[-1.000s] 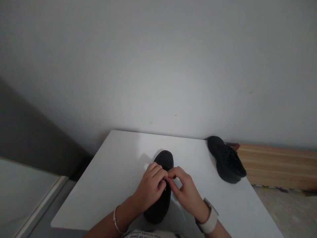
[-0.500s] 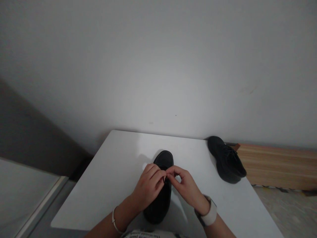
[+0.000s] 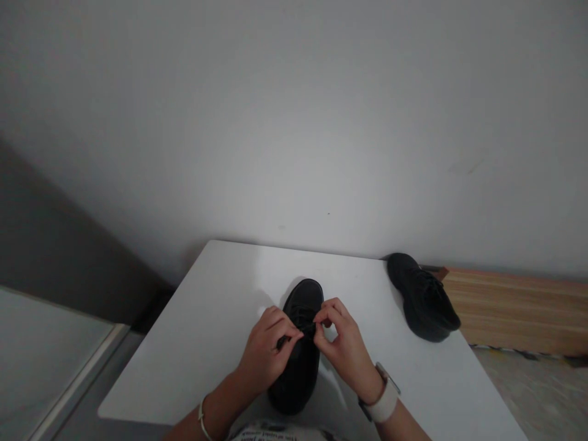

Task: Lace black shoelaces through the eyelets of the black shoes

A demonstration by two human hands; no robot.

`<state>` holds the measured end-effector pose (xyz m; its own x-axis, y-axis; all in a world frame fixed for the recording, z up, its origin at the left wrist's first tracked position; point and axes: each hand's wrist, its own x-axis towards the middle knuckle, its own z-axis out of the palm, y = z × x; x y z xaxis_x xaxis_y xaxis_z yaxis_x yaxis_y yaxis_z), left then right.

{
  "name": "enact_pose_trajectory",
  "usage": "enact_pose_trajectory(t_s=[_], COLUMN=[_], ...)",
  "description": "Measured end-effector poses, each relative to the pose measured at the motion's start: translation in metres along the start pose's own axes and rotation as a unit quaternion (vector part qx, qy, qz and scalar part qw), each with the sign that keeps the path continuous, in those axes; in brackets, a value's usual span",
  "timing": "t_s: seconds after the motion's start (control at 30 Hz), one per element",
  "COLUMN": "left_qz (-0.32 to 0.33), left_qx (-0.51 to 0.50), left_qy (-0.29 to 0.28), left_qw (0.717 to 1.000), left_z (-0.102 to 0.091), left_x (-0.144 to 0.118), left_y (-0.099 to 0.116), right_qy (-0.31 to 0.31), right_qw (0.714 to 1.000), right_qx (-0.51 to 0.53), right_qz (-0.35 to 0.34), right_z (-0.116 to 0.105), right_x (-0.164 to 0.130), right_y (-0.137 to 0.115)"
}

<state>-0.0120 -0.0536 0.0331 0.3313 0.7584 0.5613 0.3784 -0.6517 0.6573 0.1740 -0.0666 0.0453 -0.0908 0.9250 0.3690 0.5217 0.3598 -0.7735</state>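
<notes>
A black shoe [image 3: 301, 306] lies on the white table [image 3: 220, 318] in front of me, its toe pointing away. My left hand [image 3: 266, 358] pinches a black lace [image 3: 307, 327] over the middle of the shoe from the left. From the right, my right hand [image 3: 342, 346] pinches the lace close beside it, fingertips almost meeting. A thin bracelet is on my left wrist and a pale band on my right wrist. The laces are dark and mostly hidden by my fingers.
A second black shoe [image 3: 422, 297] lies at the table's far right edge, next to the wall. A wooden board [image 3: 519, 309] runs along the wall beyond the table on the right. A dark panel and a pale floor strip are at left.
Both hands have drawn slightly apart and shifted toward me, uncovering more of the shoe's toe and lacing. The second shoe has not moved.
</notes>
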Motion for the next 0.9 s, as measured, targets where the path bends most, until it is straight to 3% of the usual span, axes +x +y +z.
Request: enact_pose_trajectory(t_s=[0.2, 0.37, 0.47, 0.57, 0.63, 0.73, 0.9], left_qz=[-0.074, -0.113, -0.178, -0.253, -0.293, -0.319, -0.322], left_qx=[-0.066, -0.084, -0.112, -0.162, -0.202, -0.230, -0.188], left_qy=[0.017, -0.002, -0.024, -0.052, -0.091, -0.127, -0.103], left_qw=[0.995, 0.990, 0.977, 0.952, 0.930, 0.911, 0.922], left_z=[0.001, -0.002, -0.009, -0.014, -0.014, -0.010, -0.006], left_x=[-0.007, -0.004, -0.010, -0.023, -0.032, -0.035, -0.024], left_y=[-0.001, -0.003, -0.012, -0.024, -0.029, -0.028, -0.022], right_qy=[0.001, 0.005, 0.004, -0.053, -0.119, -0.189, -0.150], right_qw=[1.000, 0.999, 0.994, 0.972, 0.954, 0.946, 0.958], right_qx=[-0.009, 0.002, 0.028, 0.101, 0.132, 0.098, 0.049], right_qz=[0.006, 0.033, 0.103, 0.204, 0.240, 0.244, 0.239], right_z=[0.001, -0.007, -0.019, -0.024, -0.020, -0.004, 0.023], right_x=[-0.001, -0.001, -0.010, -0.026, -0.037, -0.048, -0.047], right_y=[-0.002, 0.005, 0.018, 0.026, 0.023, 0.011, 0.001])
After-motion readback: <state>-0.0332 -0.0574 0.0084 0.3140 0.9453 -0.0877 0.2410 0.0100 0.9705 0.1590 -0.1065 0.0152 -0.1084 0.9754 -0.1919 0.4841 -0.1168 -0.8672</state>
